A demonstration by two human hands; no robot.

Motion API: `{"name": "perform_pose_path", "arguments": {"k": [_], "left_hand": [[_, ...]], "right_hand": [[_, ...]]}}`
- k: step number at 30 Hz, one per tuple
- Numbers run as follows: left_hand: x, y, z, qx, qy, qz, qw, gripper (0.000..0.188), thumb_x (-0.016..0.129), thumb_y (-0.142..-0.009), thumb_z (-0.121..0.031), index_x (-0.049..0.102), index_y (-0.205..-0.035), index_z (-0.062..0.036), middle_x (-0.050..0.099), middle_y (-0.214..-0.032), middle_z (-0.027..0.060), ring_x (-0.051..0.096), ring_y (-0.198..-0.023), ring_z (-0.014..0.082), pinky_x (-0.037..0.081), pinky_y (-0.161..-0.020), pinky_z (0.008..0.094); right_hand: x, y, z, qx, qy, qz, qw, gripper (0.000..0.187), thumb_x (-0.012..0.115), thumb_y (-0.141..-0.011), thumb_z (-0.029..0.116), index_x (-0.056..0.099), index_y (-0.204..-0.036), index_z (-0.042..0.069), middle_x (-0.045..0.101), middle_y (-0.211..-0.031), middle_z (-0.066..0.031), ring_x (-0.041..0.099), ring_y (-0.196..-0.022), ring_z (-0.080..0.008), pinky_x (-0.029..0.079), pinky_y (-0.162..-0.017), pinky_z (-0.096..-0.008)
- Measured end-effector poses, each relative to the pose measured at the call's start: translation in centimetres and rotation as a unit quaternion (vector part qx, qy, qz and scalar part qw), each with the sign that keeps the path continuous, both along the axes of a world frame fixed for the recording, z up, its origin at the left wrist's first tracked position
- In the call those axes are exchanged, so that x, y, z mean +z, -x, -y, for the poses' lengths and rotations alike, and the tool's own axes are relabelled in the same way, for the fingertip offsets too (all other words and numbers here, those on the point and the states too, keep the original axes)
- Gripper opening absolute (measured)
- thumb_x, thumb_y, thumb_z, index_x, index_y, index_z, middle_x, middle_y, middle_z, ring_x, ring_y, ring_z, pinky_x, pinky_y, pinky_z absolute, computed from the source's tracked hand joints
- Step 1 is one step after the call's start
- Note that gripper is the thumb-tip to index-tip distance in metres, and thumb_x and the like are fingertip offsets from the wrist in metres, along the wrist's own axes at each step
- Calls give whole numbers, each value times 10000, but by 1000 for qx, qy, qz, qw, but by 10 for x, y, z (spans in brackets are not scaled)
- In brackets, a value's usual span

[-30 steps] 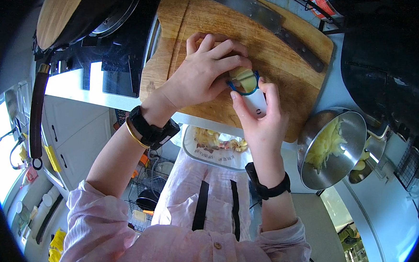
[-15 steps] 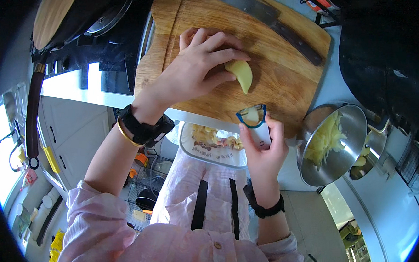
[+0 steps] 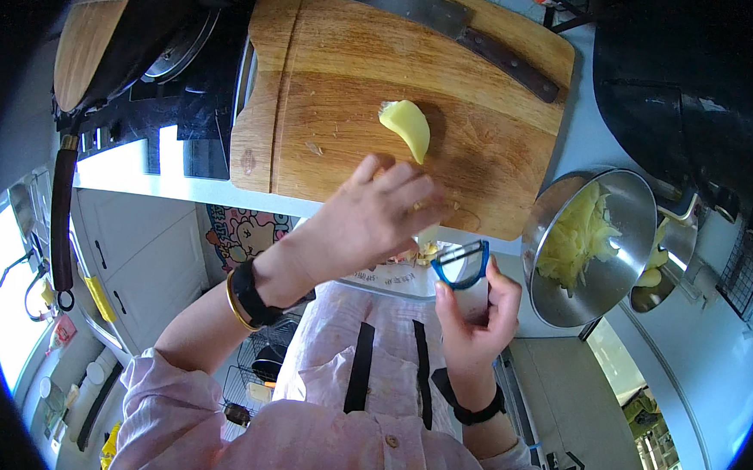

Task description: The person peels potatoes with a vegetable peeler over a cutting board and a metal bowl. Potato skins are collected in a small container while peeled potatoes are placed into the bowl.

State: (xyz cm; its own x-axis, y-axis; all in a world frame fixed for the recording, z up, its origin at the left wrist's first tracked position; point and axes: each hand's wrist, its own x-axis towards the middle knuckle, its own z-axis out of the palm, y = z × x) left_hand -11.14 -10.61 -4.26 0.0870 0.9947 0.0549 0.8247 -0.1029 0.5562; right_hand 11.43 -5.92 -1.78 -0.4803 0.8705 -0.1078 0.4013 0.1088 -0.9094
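A pale yellow, curved piece of what looks like peeled potato (image 3: 407,127) lies alone on the wooden cutting board (image 3: 347,147). My left hand (image 3: 391,206) is over the board's near edge, its fingers curled down and slightly blurred. Something pale shows below its fingertips, too hidden to name. My right hand (image 3: 479,314) grips a peeler (image 3: 469,279) with a blue head, blade upward, just right of the left fingers. Under both hands, a white plastic tub (image 3: 391,281) with scraps in it is partly hidden.
A cleaver (image 3: 458,33) with a dark handle lies along the board's far edge. To the right, a tilted steel bowl (image 3: 601,305) holds thin pale yellow slices (image 3: 576,243). A black stove (image 3: 203,104) and a long-handled pan (image 3: 63,216) are at the left.
My left hand has let go of the yellow piece and moved nearer to me, toward the peeler. The peeler has come down and turned, and the pale slice on its blade is gone.
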Motion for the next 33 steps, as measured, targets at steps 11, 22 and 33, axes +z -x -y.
{"name": "perform_pose_path", "arguments": {"k": [11, 22, 33], "left_hand": [[38, -42, -26, 185, -192, 227, 936, 332, 790, -702, -63, 785, -1034, -75, 657, -996, 44, 661, -861, 205, 530, -742, 333], [12, -31, 9, 101, -59, 13, 993, 365, 674, -816, -157, 726, -1170, -83, 633, -1161, 24, 606, -1068, 240, 489, -945, 404], [38, -42, -10, 246, -168, 200, 933, 295, 868, -717, -26, 774, -980, -123, 682, -943, 37, 629, -876, 219, 477, -781, 351]], "right_hand": [[-7, -21, 8, -57, 52, -7, 997, 590, 901, -833, 96, 548, -1286, -40, 699, -1093, -152, 668, -992, -155, 544, -874, -299], [-8, -28, 15, -32, 80, 25, 996, 493, 853, -868, 34, 559, -1257, -36, 736, -1067, -140, 683, -970, -127, 557, -837, -282], [-13, -38, 19, -19, 81, 53, 995, 471, 833, -889, 48, 565, -1272, -7, 703, -1063, -83, 644, -942, -94, 526, -843, -271]]}}
